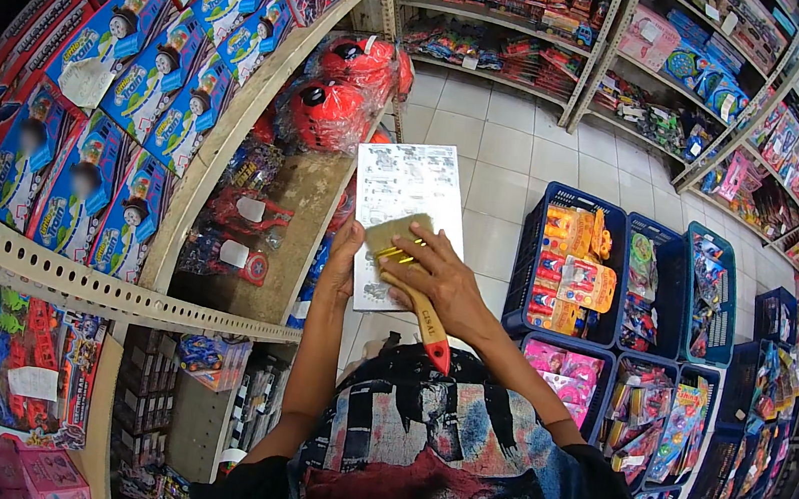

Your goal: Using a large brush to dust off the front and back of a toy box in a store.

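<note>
A flat white box (412, 172) with grey printed pictures is held out in front of my body. My left hand (342, 260) grips its left edge, thumb along the side; the fingers beneath are hidden. Across the box face lies a wide paintbrush (426, 322) with a tan wooden handle, a gold-coloured band and a red tip pointing toward me. My right hand (449, 291) is closed over the brush near its band, fingers spread across it. The pale bristles rest against the lower middle of the box.
At left, a metal shelf (64, 271) carries stacked blue train toy boxes (154, 81). Red plastic-wrapped toys (326, 114) sit on a lower shelf beyond. Blue baskets (518, 311) of packaged toys stand on the white tiled floor (502, 162) at right. Stocked shelves (503, 76) line the back.
</note>
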`<state>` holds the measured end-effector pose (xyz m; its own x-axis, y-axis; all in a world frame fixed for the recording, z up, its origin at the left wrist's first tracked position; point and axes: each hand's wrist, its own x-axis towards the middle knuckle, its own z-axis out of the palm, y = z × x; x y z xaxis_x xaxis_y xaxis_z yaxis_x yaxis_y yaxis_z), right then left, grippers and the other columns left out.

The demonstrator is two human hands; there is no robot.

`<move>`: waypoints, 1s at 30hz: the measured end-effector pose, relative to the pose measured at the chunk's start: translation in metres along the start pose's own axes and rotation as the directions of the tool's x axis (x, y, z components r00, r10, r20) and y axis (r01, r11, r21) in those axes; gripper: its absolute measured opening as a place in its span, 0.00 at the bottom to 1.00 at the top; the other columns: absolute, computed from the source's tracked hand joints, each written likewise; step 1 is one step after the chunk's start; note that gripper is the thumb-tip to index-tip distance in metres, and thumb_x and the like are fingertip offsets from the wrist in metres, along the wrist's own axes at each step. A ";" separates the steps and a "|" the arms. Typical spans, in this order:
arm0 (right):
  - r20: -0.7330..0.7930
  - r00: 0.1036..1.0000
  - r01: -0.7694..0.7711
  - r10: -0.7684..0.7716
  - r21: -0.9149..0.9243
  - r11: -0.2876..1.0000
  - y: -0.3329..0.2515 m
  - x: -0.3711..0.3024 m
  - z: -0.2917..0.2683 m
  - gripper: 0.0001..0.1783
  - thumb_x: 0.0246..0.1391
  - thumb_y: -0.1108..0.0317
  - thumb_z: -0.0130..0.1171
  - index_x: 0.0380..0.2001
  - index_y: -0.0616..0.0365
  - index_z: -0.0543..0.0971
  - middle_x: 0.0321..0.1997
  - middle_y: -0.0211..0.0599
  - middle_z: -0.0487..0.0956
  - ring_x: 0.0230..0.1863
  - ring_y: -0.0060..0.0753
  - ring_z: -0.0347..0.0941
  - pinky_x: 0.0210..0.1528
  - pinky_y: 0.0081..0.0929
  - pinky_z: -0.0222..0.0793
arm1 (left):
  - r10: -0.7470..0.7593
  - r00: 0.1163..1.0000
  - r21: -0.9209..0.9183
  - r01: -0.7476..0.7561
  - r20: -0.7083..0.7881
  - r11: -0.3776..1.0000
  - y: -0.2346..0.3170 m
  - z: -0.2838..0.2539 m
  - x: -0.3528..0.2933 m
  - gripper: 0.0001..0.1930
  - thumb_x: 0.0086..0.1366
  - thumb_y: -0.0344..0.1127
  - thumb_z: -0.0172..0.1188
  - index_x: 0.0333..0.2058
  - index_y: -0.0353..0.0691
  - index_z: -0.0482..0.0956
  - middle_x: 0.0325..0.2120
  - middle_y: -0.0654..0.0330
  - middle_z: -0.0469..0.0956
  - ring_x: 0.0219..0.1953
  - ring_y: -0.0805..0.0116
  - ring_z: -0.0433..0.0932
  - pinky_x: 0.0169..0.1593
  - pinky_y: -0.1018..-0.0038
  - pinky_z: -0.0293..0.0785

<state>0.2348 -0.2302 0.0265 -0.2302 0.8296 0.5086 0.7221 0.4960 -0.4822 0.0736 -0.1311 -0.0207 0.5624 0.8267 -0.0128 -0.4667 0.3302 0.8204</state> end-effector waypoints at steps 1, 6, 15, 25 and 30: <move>0.002 1.000 0.018 -0.018 0.045 0.999 -0.003 -0.001 0.001 0.20 0.47 0.60 0.62 0.47 0.39 0.78 0.57 0.37 0.70 0.64 0.46 0.58 0.64 0.54 0.52 | -0.002 1.000 -0.007 0.002 -0.001 1.000 -0.001 -0.003 0.001 0.36 0.61 0.54 0.56 0.58 0.34 0.57 0.51 0.50 0.69 0.51 0.61 0.72 0.50 0.69 0.73; 0.015 0.999 0.030 -0.030 0.014 0.999 -0.001 0.001 -0.001 0.20 0.47 0.59 0.61 0.47 0.40 0.78 0.57 0.36 0.70 0.64 0.46 0.59 0.64 0.55 0.52 | -0.014 1.000 -0.047 0.014 -0.008 0.999 -0.004 -0.012 0.004 0.36 0.61 0.54 0.56 0.58 0.34 0.57 0.51 0.50 0.69 0.51 0.61 0.72 0.50 0.69 0.73; -0.017 0.999 -0.048 0.048 -0.015 0.999 -0.002 0.002 0.002 0.19 0.49 0.60 0.60 0.48 0.41 0.78 0.57 0.36 0.70 0.64 0.47 0.57 0.64 0.56 0.51 | -0.031 1.000 -0.049 0.031 -0.002 0.998 -0.001 -0.013 0.002 0.36 0.61 0.55 0.55 0.58 0.33 0.58 0.51 0.49 0.69 0.51 0.60 0.72 0.50 0.68 0.73; -0.043 0.998 -0.052 0.050 -0.061 0.997 0.004 -0.001 0.001 0.20 0.47 0.60 0.62 0.47 0.40 0.78 0.56 0.34 0.71 0.63 0.46 0.60 0.63 0.57 0.52 | -0.020 0.998 -0.027 0.018 -0.055 0.999 0.002 -0.009 -0.001 0.35 0.61 0.54 0.55 0.58 0.33 0.59 0.51 0.52 0.69 0.51 0.63 0.72 0.50 0.70 0.73; -0.140 0.984 -0.126 0.111 -0.108 0.986 0.009 0.001 0.000 0.20 0.48 0.61 0.62 0.47 0.44 0.78 0.55 0.37 0.71 0.61 0.49 0.61 0.62 0.56 0.55 | -0.042 0.999 -0.017 0.043 0.028 0.999 -0.001 -0.005 -0.004 0.35 0.61 0.53 0.55 0.58 0.34 0.58 0.51 0.52 0.69 0.51 0.64 0.72 0.50 0.70 0.73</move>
<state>0.2406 -0.2252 0.0227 -0.0554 0.8354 0.5469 0.8118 0.3565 -0.4624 0.0683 -0.1327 -0.0238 0.6009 0.7987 -0.0313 -0.4540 0.3733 0.8090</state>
